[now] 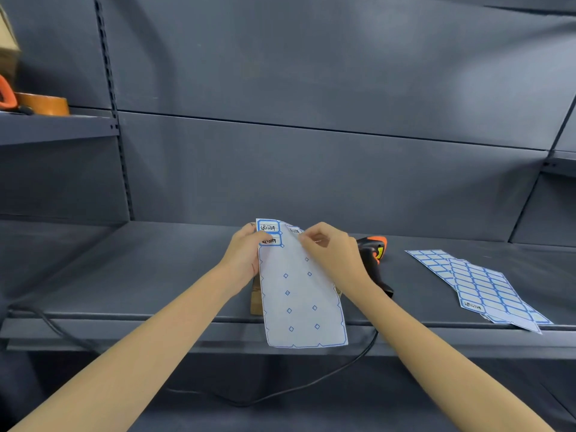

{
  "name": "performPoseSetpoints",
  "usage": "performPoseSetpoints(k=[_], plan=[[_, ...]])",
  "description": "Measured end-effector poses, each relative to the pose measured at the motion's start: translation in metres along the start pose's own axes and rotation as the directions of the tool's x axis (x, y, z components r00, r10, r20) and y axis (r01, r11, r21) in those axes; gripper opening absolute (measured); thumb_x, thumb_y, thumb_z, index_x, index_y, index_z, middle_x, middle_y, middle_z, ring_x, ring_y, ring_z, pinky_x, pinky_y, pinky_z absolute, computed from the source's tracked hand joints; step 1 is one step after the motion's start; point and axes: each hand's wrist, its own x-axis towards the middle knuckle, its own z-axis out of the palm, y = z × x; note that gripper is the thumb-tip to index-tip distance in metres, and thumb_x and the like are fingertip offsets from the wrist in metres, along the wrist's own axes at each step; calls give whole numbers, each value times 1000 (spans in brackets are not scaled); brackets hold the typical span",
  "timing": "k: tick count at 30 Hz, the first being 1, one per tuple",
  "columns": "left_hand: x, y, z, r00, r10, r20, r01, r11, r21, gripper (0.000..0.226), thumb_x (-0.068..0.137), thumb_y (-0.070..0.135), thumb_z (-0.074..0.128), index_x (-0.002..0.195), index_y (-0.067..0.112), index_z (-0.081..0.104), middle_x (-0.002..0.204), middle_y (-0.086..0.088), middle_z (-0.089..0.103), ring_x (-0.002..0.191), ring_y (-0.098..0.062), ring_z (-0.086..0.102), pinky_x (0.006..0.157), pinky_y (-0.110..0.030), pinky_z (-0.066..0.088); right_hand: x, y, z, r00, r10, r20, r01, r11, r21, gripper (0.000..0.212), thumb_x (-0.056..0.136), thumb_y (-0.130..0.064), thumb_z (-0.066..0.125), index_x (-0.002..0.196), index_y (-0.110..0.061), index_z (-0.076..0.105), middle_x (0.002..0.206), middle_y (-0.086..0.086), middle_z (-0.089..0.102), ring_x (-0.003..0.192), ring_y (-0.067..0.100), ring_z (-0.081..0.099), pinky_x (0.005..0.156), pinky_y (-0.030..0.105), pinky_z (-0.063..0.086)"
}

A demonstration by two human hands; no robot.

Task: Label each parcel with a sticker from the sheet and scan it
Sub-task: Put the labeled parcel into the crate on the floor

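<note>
Head camera: above a dark shelf, the left hand grips a nearly spent sticker sheet while the right hand pinches a sticker at its top, a parcel beneath.

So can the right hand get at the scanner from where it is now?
Probably yes, once freed. The scanner lies on the shelf just right of the right hand, with nothing between them. But that hand is pinching a sticker off the sheet, so it is busy.

Dark grey metal shelving — back panels dimly, unevenly lit.
</note>
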Motion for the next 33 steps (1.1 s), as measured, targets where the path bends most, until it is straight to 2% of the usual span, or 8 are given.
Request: performPoseSetpoints(k=[5, 9, 14, 17, 19, 25, 30, 33], plan=[[0, -1, 0, 1000, 8, 25, -10, 997, 70, 20, 89, 17, 65, 106, 8, 66, 98, -12, 72, 79, -23, 68, 71, -32, 54, -7, -5, 5, 963, -233, 138, 267, 898, -350, 13, 94, -30, 50, 94, -25, 61, 94, -10, 62, 90, 12, 53, 75, 27, 44], [0, -5, 2, 995, 61, -84, -50, 991, 123, 25, 84, 8, 70, 107, 2, 65, 100, -15, 71, 76, -23, 66, 71, -32, 53, -9, -8, 6, 935, -313, 167, 355, 824, -442, 16, 95, -29, 48, 98, -23, 62, 97, -6, 62, 89, 17, 53, 72, 29, 44], [2, -5, 0, 984, 95, -150, -73, 987, 143, 22, 80, 6, 73, 100, 5, 63, 94, -11, 67, 77, -22, 62, 67, -29, 50, -3, -7, 5, 999, -43, 31, 43, 999, 7, 8, 87, -28, 61, 82, -26, 66, 82, -19, 68, 81, -5, 62, 68, 6, 44], [1, 1, -7, 979, 86, -184, -74, 995, 74, 14, 82, 2, 69, 91, 9, 62, 88, -10, 66, 72, -21, 61, 63, -29, 49, 6, -3, -4, 971, 236, 21, -207, 801, 561, 8, 86, -18, 65, 85, -11, 69, 92, 5, 74, 83, 14, 69, 79, 26, 55], [1, 7, -17, 978, 83, -190, -82, 997, 17, 14, 83, -1, 67, 88, 11, 60, 86, -10, 66, 70, -21, 62, 60, -28, 50, 11, 4, -12, 948, 319, 0, -245, 726, 643, 9, 89, -15, 63, 89, -6, 67, 96, 14, 73, 84, 20, 70, 79, 27, 58], [-1, 29, -57, 970, 107, -218, -118, 992, -39, 15, 83, 2, 68, 94, 10, 62, 91, -11, 69, 69, -20, 67, 58, -26, 56, 7, 30, -15, 989, 96, -108, -90, 994, 58, 9, 88, -24, 63, 79, -23, 63, 81, -10, 69, 78, 2, 63, 69, 11, 46], [-3, 34, -86, 950, 102, -295, -83, 994, 76, 26, 78, 10, 74, 104, 9, 69, 102, -15, 70, 82, -28, 66, 85, -41, 55, -1, 36, -2, 983, -102, 149, 142, 949, -281, 10, 90, -25, 60, 80, -28, 58, 82, -13, 66, 78, -1, 61, 68, 9, 45], [-5, 32, -92, 953, 74, -294, -63, 997, 47, 30, 79, 8, 72, 109, 6, 68, 101, -15, 71, 73, -25, 68, 68, -32, 58, 1, 32, 1, 947, -118, 298, 248, 860, -447, 8, 91, -29, 56, 89, -25, 63, 87, -8, 67, 77, 7, 62, 71, 23, 52]])
